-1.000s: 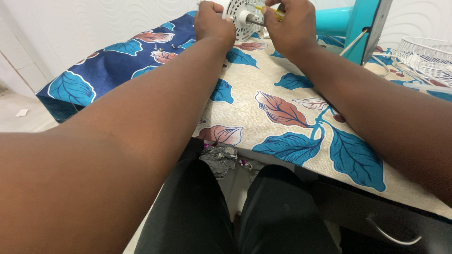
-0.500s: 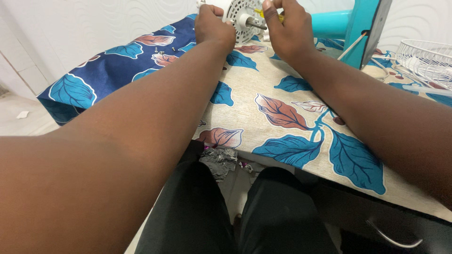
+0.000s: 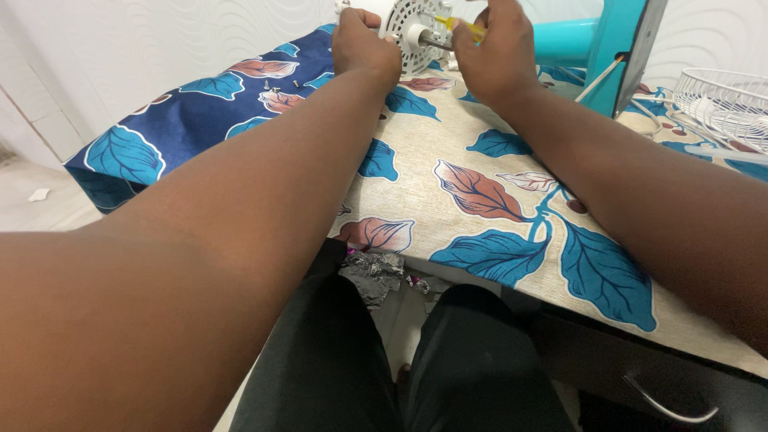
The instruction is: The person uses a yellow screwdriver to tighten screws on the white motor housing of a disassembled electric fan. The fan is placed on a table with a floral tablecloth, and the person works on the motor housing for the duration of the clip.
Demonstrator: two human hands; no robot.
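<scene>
A white round fan motor housing (image 3: 412, 28) with a metal shaft stands at the far edge of the table. My left hand (image 3: 364, 44) grips its left side. My right hand (image 3: 500, 52) holds a yellow-handled screwdriver (image 3: 458, 26) whose tip points at the housing beside the shaft. A turquoise fan body (image 3: 592, 40) rises just right of my right hand.
The table carries a leaf-patterned cloth (image 3: 496, 200) in blue, beige and rust. Small screws (image 3: 276, 85) lie on the cloth at the left. A white wire fan guard (image 3: 724, 100) rests at the far right. A crumpled dark scrap (image 3: 372, 272) lies by my knees.
The view has tipped down slightly, so the housing and both hands sit a little lower in frame. My hands stay on the housing and the screwdriver.
</scene>
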